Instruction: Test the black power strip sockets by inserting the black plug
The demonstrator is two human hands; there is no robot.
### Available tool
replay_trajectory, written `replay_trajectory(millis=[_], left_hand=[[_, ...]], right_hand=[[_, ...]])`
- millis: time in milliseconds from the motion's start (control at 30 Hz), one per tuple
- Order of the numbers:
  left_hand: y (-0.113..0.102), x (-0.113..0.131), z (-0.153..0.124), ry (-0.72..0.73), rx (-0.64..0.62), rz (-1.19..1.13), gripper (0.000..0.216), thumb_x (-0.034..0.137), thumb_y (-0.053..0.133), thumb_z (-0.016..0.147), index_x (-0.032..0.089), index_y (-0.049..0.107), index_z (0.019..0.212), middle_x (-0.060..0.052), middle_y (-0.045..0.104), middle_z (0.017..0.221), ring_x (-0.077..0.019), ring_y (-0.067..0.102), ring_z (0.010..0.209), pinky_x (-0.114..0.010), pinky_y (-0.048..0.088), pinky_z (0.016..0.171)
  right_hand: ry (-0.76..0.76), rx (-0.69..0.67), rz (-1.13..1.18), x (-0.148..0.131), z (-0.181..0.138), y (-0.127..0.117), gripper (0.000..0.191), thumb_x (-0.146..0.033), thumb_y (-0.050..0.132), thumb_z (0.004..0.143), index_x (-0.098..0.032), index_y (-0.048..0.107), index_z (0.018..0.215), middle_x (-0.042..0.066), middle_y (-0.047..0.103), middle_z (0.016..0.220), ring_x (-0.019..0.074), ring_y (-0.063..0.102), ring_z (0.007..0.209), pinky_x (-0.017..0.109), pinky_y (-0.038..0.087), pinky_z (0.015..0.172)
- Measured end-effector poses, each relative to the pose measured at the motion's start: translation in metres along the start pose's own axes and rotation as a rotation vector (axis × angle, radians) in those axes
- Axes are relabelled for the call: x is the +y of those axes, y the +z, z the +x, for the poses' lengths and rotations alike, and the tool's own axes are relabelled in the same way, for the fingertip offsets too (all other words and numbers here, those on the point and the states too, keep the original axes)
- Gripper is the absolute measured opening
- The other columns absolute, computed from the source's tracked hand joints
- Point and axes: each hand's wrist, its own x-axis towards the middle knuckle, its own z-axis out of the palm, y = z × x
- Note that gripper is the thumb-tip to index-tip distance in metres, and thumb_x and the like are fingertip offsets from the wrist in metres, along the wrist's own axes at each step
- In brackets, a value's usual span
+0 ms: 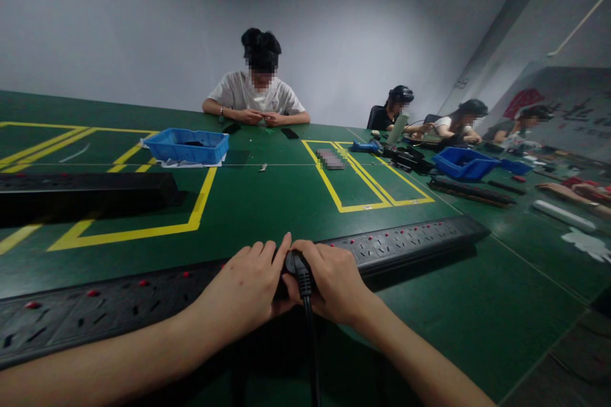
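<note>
A long black power strip (405,243) with red switches lies across the green table (267,203) in front of me. Both hands meet at its middle over a black plug (298,265) whose cable (312,356) runs toward me. My left hand (243,286) rests on the strip with its fingers closed against the plug. From the other side, my right hand (334,280) wraps round the plug.
A second black strip (86,187) lies at the left. A blue tray (188,145) stands beyond it, another blue tray (465,163) at the right among tools. A person (258,98) sits opposite; other people work at the far right. Yellow lines mark the table.
</note>
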Motion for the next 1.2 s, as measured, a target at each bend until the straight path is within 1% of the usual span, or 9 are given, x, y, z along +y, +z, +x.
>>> replay_trajectory(millis=[67,200,300,500,600,733,867,1033,1200], left_hand=[[0.0,-0.0001,0.0003,-0.002,-0.002,0.002,0.064,0.035,0.041,0.077,0.005,0.028,0.132,-0.014,0.055,0.095,-0.0231,0.049,0.083,-0.036,0.039,0.073],[-0.0003,-0.0001,0.0012,-0.001,-0.013,-0.003,0.068,0.04,0.04,0.078,0.005,0.023,0.134,-0.011,0.054,0.089,-0.0226,0.049,0.08,-0.036,0.039,0.072],[-0.001,0.0004,0.0012,-0.004,-0.012,-0.008,0.068,0.04,0.039,0.079,0.005,0.023,0.134,-0.011,0.053,0.088,-0.0224,0.049,0.079,-0.036,0.039,0.072],[-0.0012,0.0004,0.0011,-0.003,-0.01,-0.009,0.07,0.04,0.04,0.078,0.004,0.02,0.135,-0.011,0.053,0.088,-0.0225,0.048,0.079,-0.036,0.039,0.071],[-0.0008,0.0002,0.0012,-0.003,-0.007,-0.003,0.069,0.041,0.039,0.079,0.004,0.02,0.135,-0.011,0.053,0.088,-0.0223,0.048,0.078,-0.036,0.039,0.071],[-0.0006,0.0007,0.0012,0.001,-0.012,-0.005,0.071,0.041,0.04,0.078,0.004,0.019,0.135,-0.012,0.053,0.09,-0.0226,0.048,0.079,-0.036,0.04,0.07],[-0.0007,0.0009,0.0012,-0.006,-0.014,-0.003,0.069,0.04,0.037,0.079,0.004,0.019,0.135,-0.011,0.053,0.088,-0.0221,0.048,0.078,-0.036,0.039,0.072],[0.0009,-0.0004,0.002,-0.006,-0.02,-0.002,0.069,0.038,0.039,0.078,0.005,0.019,0.135,-0.011,0.053,0.088,-0.0216,0.047,0.078,-0.035,0.039,0.071],[0.002,-0.0001,0.0023,0.002,-0.004,-0.002,0.068,0.038,0.037,0.079,0.003,0.02,0.135,-0.011,0.053,0.086,-0.0217,0.047,0.078,-0.035,0.038,0.071]], right_hand=[[0.001,0.007,-0.001,0.0001,0.0,0.0005,0.036,-0.032,0.049,0.077,-0.016,0.043,0.108,0.008,0.059,0.088,0.0195,0.055,0.078,0.027,0.038,0.064],[0.001,0.015,0.019,0.0002,0.0003,0.0011,0.035,-0.032,0.048,0.077,-0.016,0.043,0.108,0.008,0.059,0.089,0.019,0.056,0.079,0.027,0.039,0.065],[0.0,0.014,0.026,0.0,0.0004,0.0014,0.036,-0.031,0.049,0.077,-0.016,0.043,0.109,0.009,0.059,0.09,0.0192,0.056,0.081,0.027,0.039,0.066],[0.016,0.002,0.019,-0.0016,0.0005,0.0007,0.033,-0.033,0.044,0.081,-0.015,0.043,0.109,0.009,0.059,0.09,0.0196,0.055,0.082,0.028,0.04,0.068],[0.016,-0.003,0.015,-0.0022,0.0005,0.0,0.034,-0.034,0.043,0.082,-0.015,0.043,0.109,0.009,0.059,0.09,0.02,0.055,0.081,0.028,0.04,0.067],[0.022,0.001,0.024,-0.0022,0.0004,0.0002,0.034,-0.033,0.044,0.082,-0.014,0.042,0.11,0.009,0.059,0.091,0.0201,0.055,0.083,0.028,0.04,0.068],[0.022,-0.009,0.029,-0.0013,0.0,0.0008,0.034,-0.033,0.044,0.082,-0.014,0.042,0.109,0.009,0.059,0.09,0.0203,0.056,0.081,0.028,0.04,0.067],[0.017,-0.002,0.03,-0.0007,0.0004,0.0021,0.034,-0.033,0.045,0.081,-0.014,0.041,0.109,0.009,0.059,0.091,0.02,0.056,0.081,0.028,0.04,0.067],[0.013,0.009,0.028,-0.0014,0.0012,0.0013,0.032,-0.036,0.041,0.084,-0.014,0.042,0.107,0.008,0.059,0.09,0.0199,0.056,0.08,0.028,0.039,0.065]])
